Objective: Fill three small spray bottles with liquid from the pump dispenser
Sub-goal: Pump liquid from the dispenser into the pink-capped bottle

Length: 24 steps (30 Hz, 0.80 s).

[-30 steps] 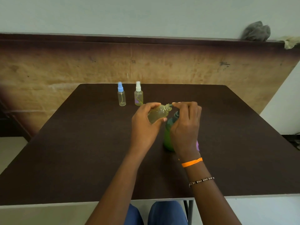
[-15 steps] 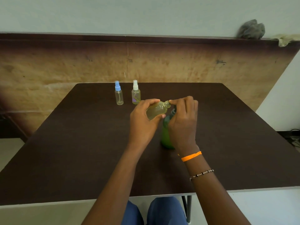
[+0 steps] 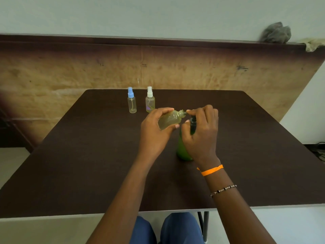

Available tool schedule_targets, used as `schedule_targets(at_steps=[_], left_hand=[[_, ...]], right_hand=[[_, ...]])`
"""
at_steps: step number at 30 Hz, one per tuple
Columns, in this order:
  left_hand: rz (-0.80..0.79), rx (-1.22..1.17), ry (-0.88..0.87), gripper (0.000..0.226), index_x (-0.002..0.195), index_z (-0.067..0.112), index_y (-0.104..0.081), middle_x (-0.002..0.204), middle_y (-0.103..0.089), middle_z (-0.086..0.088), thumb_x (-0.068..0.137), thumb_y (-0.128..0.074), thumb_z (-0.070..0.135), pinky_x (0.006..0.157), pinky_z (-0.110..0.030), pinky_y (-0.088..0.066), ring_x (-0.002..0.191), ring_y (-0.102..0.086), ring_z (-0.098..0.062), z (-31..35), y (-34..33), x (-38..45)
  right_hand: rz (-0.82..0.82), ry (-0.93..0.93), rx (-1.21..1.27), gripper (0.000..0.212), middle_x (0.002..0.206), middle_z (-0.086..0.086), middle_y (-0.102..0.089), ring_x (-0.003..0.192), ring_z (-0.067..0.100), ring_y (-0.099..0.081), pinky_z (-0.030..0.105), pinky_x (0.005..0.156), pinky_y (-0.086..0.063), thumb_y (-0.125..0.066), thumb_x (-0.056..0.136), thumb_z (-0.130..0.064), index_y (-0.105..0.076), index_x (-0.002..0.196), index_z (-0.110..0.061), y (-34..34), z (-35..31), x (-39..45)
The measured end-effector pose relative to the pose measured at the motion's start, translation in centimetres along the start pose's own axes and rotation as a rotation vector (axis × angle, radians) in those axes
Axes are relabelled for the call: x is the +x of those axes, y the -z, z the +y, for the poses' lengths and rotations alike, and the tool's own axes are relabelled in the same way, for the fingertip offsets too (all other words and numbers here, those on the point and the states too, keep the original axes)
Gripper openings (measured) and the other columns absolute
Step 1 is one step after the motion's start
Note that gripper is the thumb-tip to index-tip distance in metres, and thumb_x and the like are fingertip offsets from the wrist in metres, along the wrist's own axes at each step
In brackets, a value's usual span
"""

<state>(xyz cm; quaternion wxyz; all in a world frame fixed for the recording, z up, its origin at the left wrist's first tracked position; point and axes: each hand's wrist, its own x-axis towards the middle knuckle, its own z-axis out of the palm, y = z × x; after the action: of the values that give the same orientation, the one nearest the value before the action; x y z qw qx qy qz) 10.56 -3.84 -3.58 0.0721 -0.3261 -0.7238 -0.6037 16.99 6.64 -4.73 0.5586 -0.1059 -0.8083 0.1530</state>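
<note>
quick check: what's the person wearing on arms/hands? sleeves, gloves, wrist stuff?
No gloves, and no sleeves in view: both forearms are bare. The left hand and its wrist carry nothing. Behind the right hand, the wrist has a thin orange band, knotted at one side, and further up the forearm a thin beaded bracelet of dark and pale beads.

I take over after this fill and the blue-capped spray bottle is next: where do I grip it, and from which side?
Grip the blue-capped bottle round its clear round body, below the cap. It stands upright near the table's far edge, so come from the near side or its open left; the white-capped bottle stands close on its right. The cap is narrow, probably a poorer hold.
</note>
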Motion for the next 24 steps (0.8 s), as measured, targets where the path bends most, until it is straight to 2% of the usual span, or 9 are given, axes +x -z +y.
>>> schedule_targets(at_steps=[4, 9, 13, 16, 20, 24], left_hand=[[-0.019, 0.035, -0.019, 0.044, 0.110, 0.020, -0.065, 0.104, -0.061, 0.011, 0.069, -0.078, 0.008, 0.088, -0.011, -0.042, 0.101, -0.057, -0.003, 0.2, -0.3, 0.2], [-0.017, 0.072, -0.043, 0.044, 0.109, 0.021, -0.065, 0.101, -0.058, 0.016, 0.068, -0.079, 0.009, 0.091, -0.024, -0.044, 0.104, -0.056, -0.011, 0.3, -0.5, 0.3], [-0.029, 0.046, -0.043, 0.052, 0.113, 0.018, -0.064, 0.096, -0.054, 0.022, 0.067, -0.076, -0.001, 0.083, -0.005, -0.039, 0.095, -0.056, 0.003, 0.4, -0.1, 0.4], [-0.049, 0.037, -0.030, 0.057, 0.116, 0.017, -0.062, 0.099, -0.055, 0.019, 0.066, -0.074, -0.007, 0.082, -0.001, -0.038, 0.094, -0.053, 0.011, 0.1, 0.0, 0.4], [-0.033, 0.016, 0.025, 0.054, 0.111, 0.016, -0.062, 0.105, -0.062, 0.006, 0.064, -0.076, -0.006, 0.081, -0.004, -0.041, 0.095, -0.055, 0.007, -0.4, 0.1, 0.3], [-0.007, 0.015, 0.045, 0.048, 0.105, 0.016, -0.064, 0.105, -0.063, 0.006, 0.063, -0.080, 0.000, 0.083, -0.010, -0.044, 0.095, -0.056, 0.001, -0.4, 0.4, 0.4]], right_hand=[[0.039, 0.005, -0.006, 0.025, 0.080, 0.016, -0.052, 0.077, 0.022, -0.039, 0.041, 0.061, -0.041, -0.039, 0.074, -0.002, -0.062, 0.083, 0.003, -0.5, 0.2, -0.1], [0.034, 0.003, -0.010, 0.027, 0.081, 0.016, -0.052, 0.077, 0.021, -0.039, 0.040, 0.061, -0.042, -0.037, 0.073, 0.001, -0.062, 0.084, 0.003, -0.5, 0.2, -0.1], [-0.016, -0.018, -0.042, 0.030, 0.085, 0.014, -0.051, 0.080, 0.020, -0.038, 0.036, 0.067, -0.041, -0.036, 0.073, -0.005, -0.061, 0.088, 0.001, 0.1, -0.3, 0.4], [0.016, -0.016, -0.079, 0.031, 0.083, 0.016, -0.052, 0.079, 0.022, -0.038, 0.036, 0.068, -0.039, -0.035, 0.074, 0.000, -0.062, 0.088, 0.002, -0.3, -0.1, 0.3], [0.073, 0.008, -0.102, 0.031, 0.078, 0.018, -0.053, 0.075, 0.023, -0.038, 0.041, 0.063, -0.042, -0.034, 0.075, 0.006, -0.064, 0.085, 0.005, -1.0, 0.4, -0.4], [0.041, -0.012, -0.086, 0.029, 0.079, 0.016, -0.053, 0.076, 0.022, -0.038, 0.040, 0.064, -0.039, -0.035, 0.073, 0.004, -0.063, 0.082, 0.002, -0.7, 0.2, 0.2]])
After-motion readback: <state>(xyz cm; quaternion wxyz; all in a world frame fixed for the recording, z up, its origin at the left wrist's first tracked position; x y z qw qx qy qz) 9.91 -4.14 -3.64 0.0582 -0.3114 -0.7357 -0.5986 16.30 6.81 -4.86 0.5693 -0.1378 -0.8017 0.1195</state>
